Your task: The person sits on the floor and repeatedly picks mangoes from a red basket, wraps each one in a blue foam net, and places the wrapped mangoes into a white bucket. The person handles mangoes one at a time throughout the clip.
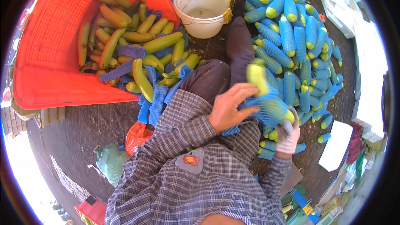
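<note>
A zucchini point(258, 76), partly inside a blue foam net sleeve point(265, 104), lies slantwise between my hands above my lap. My bare left hand point(229, 106) is at the sleeve's upper left, thumb and fingers pinching around its edge. Gloved, my right hand point(288, 132) holds the zucchini's lower right end. Loose blue net sleeves point(158, 103) lie over my thigh by bare zucchinis point(143, 81), which spill from a tipped red plastic crate point(56, 47). To the right is a large pile of sleeved zucchinis point(287, 37).
A white plastic bucket point(203, 26) stands between crate and pile, near my outstretched leg. At left lie an orange plastic bag point(136, 137) and a green mesh bag point(111, 162). White foam boards point(336, 145) lie on the right.
</note>
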Available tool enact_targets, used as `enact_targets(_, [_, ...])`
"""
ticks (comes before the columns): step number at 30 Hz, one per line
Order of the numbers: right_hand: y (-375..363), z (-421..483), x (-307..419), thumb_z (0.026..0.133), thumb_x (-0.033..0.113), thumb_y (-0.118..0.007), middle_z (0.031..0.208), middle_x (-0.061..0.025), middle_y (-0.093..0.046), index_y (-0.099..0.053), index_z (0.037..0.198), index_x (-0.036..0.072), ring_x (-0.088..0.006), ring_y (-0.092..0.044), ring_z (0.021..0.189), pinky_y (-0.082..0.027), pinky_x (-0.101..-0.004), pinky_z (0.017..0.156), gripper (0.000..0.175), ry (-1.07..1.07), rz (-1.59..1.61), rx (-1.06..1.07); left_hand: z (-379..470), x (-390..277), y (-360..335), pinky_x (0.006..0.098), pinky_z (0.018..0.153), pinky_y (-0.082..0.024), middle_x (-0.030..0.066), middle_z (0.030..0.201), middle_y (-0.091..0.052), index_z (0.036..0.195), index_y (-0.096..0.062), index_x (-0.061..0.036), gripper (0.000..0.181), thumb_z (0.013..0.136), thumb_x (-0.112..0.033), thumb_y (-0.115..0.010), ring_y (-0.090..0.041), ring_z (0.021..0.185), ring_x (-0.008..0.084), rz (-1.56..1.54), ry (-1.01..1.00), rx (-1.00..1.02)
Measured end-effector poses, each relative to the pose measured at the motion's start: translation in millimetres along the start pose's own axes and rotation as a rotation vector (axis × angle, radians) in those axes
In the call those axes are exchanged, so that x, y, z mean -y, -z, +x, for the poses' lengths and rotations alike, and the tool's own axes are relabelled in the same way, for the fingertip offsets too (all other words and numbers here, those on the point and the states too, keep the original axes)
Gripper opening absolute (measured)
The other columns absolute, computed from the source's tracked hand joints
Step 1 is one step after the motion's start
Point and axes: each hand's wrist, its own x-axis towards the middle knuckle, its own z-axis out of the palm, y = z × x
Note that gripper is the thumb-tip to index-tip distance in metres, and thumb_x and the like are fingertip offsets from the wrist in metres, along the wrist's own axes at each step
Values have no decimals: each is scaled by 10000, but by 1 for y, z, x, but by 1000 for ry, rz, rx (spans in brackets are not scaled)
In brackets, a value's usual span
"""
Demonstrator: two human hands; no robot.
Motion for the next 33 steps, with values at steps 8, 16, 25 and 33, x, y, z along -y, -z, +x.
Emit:
enact_targets(8, [213,52,-103,1111,347,-644,1450,-238,-651,-468,1575,-67,-343,-619,1394,-518,-523,1222,645,-235,735,-437,29,120,247,376,943,-586,135,1371,-711,1356,-729,-52,555,816,-106,-849,-725,1066,257,616,532,115])
enact_targets(16, [-45,68,-36,1098,152,-639,1370,-217,-706,-545,1547,-8,-321,-756,1130,-614,-411,1021,486,-113,33,54,48,170,197,286,825,-566,68,1156,-784,1176,-753,-13,283,910,-61,-838,-702,928,108,-77,742,588])
enact_targets(25, [-217,54,12,1079,82,-694,1287,-142,-755,-648,1460,-37,-192,-724,1177,-579,-317,1043,402,7,-128,575,83,85,191,260,790,-555,58,1223,-742,1286,-698,-9,356,937,11,-767,-658,881,85,235,426,229])
enact_targets(33, [-174,23,-9,1112,136,-663,1204,-127,-790,-699,1410,-14,-182,-772,1009,-626,-313,947,336,-109,-51,422,63,185,203,238,754,-538,6,1169,-773,1243,-722,-39,278,967,-54,-752,-647,864,62,59,768,721])
